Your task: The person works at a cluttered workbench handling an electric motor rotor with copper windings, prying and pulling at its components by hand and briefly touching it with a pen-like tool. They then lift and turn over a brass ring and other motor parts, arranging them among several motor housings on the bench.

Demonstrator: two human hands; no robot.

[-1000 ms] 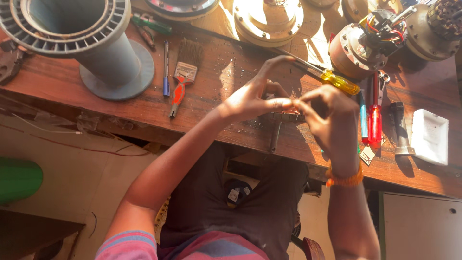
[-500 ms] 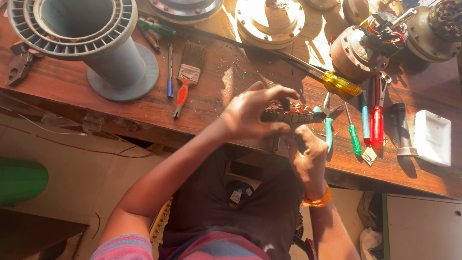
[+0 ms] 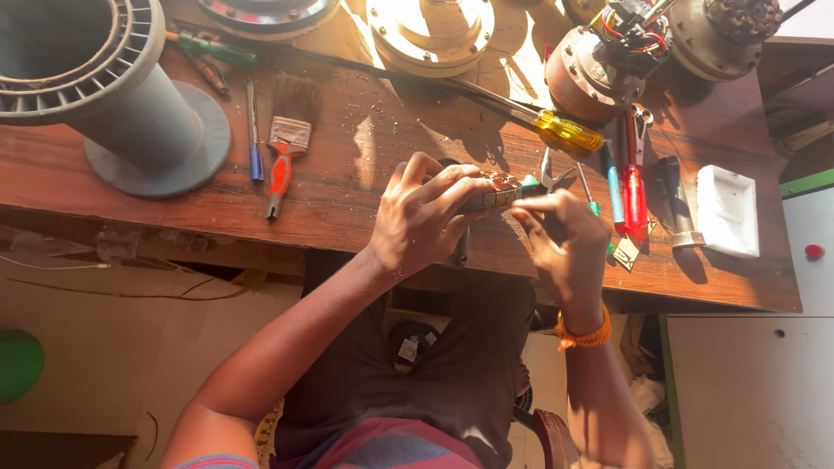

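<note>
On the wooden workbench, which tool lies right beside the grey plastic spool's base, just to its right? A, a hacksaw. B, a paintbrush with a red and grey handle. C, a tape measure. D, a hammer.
B: the paintbrush with a red and grey handle lies flat on the wooden workbench, right of the grey plastic spool, next to a blue pen.

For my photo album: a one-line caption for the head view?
Both hands, left hand and right hand, grip a small metal part over a worn wooden workbench.
</note>
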